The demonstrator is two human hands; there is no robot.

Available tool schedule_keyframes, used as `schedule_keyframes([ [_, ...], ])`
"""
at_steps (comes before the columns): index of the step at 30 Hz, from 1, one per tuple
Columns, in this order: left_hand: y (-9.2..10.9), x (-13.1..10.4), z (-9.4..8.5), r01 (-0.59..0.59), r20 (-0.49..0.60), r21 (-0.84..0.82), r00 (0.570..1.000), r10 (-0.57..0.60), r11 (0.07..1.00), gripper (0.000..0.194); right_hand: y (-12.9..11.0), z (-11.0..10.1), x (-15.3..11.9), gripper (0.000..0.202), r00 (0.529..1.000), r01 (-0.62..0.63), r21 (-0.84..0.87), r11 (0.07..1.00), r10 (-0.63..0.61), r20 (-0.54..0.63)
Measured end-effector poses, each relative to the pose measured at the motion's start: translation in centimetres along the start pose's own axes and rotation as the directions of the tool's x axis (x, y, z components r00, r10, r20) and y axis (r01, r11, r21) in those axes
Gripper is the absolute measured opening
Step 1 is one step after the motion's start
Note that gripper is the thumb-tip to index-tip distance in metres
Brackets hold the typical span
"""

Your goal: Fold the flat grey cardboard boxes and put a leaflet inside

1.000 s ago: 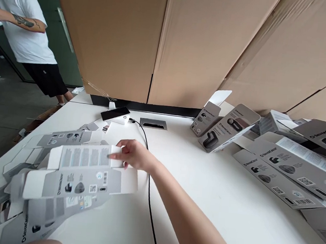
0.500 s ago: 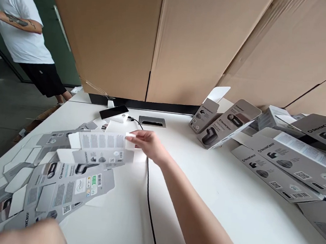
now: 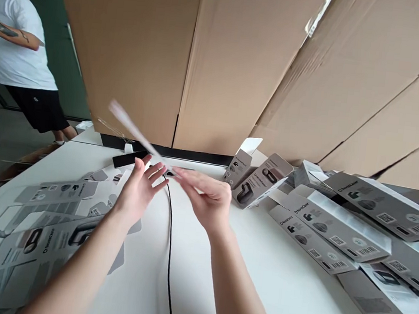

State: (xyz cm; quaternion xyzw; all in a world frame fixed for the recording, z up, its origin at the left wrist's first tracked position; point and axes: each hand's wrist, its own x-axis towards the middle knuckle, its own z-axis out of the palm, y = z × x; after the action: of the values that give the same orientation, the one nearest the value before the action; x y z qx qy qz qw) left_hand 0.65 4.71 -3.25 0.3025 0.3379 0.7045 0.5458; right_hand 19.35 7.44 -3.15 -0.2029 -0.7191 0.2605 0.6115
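A flattened carton [image 3: 137,132] is raised above the table, seen nearly edge-on and a little blurred. My right hand [image 3: 207,194] pinches its lower right end between thumb and fingers. Below the carton, my left hand [image 3: 141,185] is open with its fingers spread, palm towards the carton. Its fingertips are close to the carton's lower side; whether they touch it I cannot tell. Under and beyond my left forearm lie overlapping flattened cartons [image 3: 54,240] with grey printed faces and white flaps.
Opened-up boxes [image 3: 263,180] stand at the back, and several more boxes [image 3: 333,222] lie stacked on the right. A black cable [image 3: 169,257] runs down the white table [image 3: 196,285]. Large cardboard sheets [image 3: 222,68] wall off the back. A person [image 3: 23,37] stands at the far left.
My right hand has lifted the flattened carton off the pile and tilted it up. My left hand has come up from the lower left to beside it. The view has shifted slightly right.
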Motion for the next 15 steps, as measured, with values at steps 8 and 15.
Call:
schedule_keyframes([
  [8, -0.4, 0.9, -3.3, -0.2, -0.034, 0.016, 0.979, 0.201, 0.98, 0.119, 0.7, 1.1, -0.8, 0.024, 0.949, 0.001, 0.075, 0.997, -0.025, 0.315],
  [15, 0.8, 0.3, -4.6, -0.143, 0.247, 0.112, 0.963, 0.112, 0.983, 0.096, -1.4, -0.6, 0.2, 0.069, 0.886, -0.012, 0.013, 1.0, 0.004, 0.463],
])
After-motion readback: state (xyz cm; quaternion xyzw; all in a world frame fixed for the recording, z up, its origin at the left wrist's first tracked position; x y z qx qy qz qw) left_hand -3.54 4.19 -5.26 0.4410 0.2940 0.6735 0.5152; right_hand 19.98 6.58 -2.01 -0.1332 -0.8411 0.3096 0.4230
